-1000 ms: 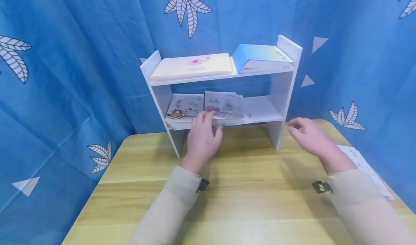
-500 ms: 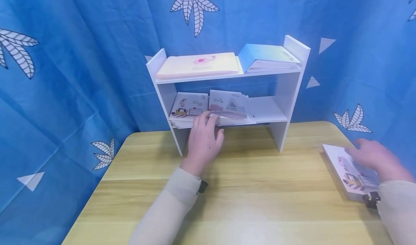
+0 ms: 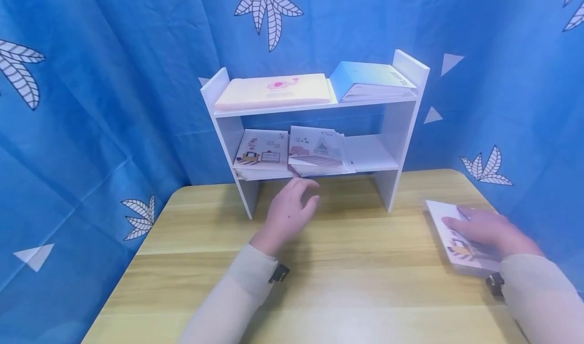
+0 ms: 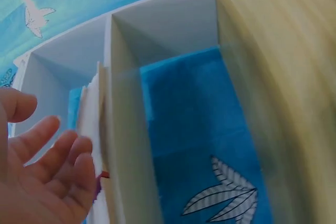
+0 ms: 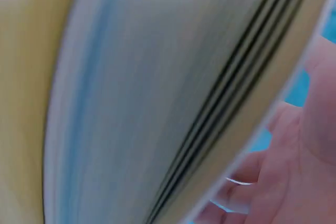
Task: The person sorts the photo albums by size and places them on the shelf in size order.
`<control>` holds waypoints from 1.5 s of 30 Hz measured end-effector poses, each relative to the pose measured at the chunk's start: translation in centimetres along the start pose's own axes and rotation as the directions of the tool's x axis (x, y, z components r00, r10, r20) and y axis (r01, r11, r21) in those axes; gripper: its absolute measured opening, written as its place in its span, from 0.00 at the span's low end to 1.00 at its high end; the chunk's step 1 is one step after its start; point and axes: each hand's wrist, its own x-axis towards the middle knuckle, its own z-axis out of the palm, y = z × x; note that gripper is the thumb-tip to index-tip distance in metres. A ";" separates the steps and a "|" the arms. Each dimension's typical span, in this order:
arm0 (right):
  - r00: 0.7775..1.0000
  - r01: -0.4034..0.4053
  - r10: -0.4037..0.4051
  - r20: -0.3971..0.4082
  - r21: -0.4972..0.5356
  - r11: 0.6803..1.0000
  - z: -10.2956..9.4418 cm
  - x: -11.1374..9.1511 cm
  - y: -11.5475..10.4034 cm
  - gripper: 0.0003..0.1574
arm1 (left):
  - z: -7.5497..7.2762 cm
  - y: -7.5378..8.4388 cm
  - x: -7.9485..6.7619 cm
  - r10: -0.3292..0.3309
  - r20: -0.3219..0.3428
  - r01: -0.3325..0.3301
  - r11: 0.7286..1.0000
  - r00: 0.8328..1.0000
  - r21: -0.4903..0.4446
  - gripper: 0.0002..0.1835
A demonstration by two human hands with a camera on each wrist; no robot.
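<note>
My left hand [image 3: 291,209] hovers in front of the middle shelf's edge with loosely bent fingers and nothing in them. In the left wrist view its fingers [image 4: 68,166] stand beside the books' edges. On that shelf lie two piles of illustrated books, a left pile [image 3: 262,148] and a middle pile [image 3: 317,148]. At the right of the table my right hand [image 3: 485,227] grips a thick white book [image 3: 461,250] from above. The right wrist view shows the book's page edges [image 5: 142,98] up close, blurred, with the fingers [image 5: 244,169] beyond its cover.
The white shelf unit [image 3: 410,126] stands at the back of the wooden table [image 3: 347,273]. On its top board lie a cream book [image 3: 269,93] with a pink elephant and a blue binder [image 3: 374,75]. A blue patterned curtain [image 3: 114,80] hangs behind.
My right hand has gone from beside the shelf to the book at right, which has since shifted left with it. My left hand has drawn back slightly from the middle pile.
</note>
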 end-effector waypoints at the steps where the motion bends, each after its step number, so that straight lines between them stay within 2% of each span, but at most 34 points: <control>1: 1.000 0.025 -0.025 -0.017 -0.029 0.999 0.5 0.2 -0.6 0.62 | 0.1 -0.1 -0.1 -0.022 0.044 0.023 1.000 0.999 -0.017 0.18; 3: 0.999 0.040 -0.041 -0.020 -0.037 0.999 1.4 0.6 -1.9 0.62 | 0.4 -0.3 -0.3 -0.055 0.133 0.061 0.997 0.990 -0.040 0.19; 6: 0.999 0.044 -0.045 -0.020 -0.047 0.998 2.4 0.8 -4.0 0.63 | 1.3 -0.8 -0.4 -0.082 0.243 0.097 0.994 0.966 -0.050 0.21; 11: 1.000 0.002 -0.001 0.014 -0.034 0.999 2.9 0.1 -6.3 0.65 | 3.3 -1.5 -0.9 -0.120 0.330 0.152 0.986 0.936 -0.072 0.22; 18: 0.995 -0.033 0.033 0.097 -0.005 0.999 3.0 -1.1 -7.0 0.68 | 5.4 -1.8 -1.9 -0.139 0.389 0.175 0.983 0.911 -0.059 0.22; 23: 0.997 0.034 -0.031 0.071 -0.047 0.998 3.4 -1.9 -8.2 0.65 | 5.9 -1.4 -2.1 -0.127 0.421 0.164 0.985 0.898 -0.054 0.23; 28: 0.992 0.119 -0.117 0.041 -0.063 0.991 4.7 -1.8 -10.9 0.61 | 6.4 -1.2 -2.3 -0.145 0.440 0.183 0.982 0.886 -0.046 0.22; 37: 0.973 0.226 -0.228 -0.023 -0.056 0.972 7.6 0.4 -16.1 0.55 | 7.9 -0.9 -2.4 -0.216 0.457 0.219 0.975 0.863 0.047 0.28; 40: 0.966 0.254 -0.256 -0.034 -0.052 0.966 8.2 1.1 -17.4 0.52 | 8.1 -1.0 -2.6 -0.265 0.468 0.281 0.959 0.843 0.036 0.24; 43: 0.961 0.274 -0.275 -0.024 -0.030 0.961 8.5 1.6 -18.0 0.49 | 8.1 -1.3 -2.8 -0.322 0.494 0.369 0.929 0.808 0.002 0.19; 45: 0.957 0.291 -0.290 -0.023 0.007 0.957 8.3 1.9 -18.0 0.48 | 8.1 -1.6 -3.0 -0.350 0.501 0.414 0.910 0.792 -0.020 0.16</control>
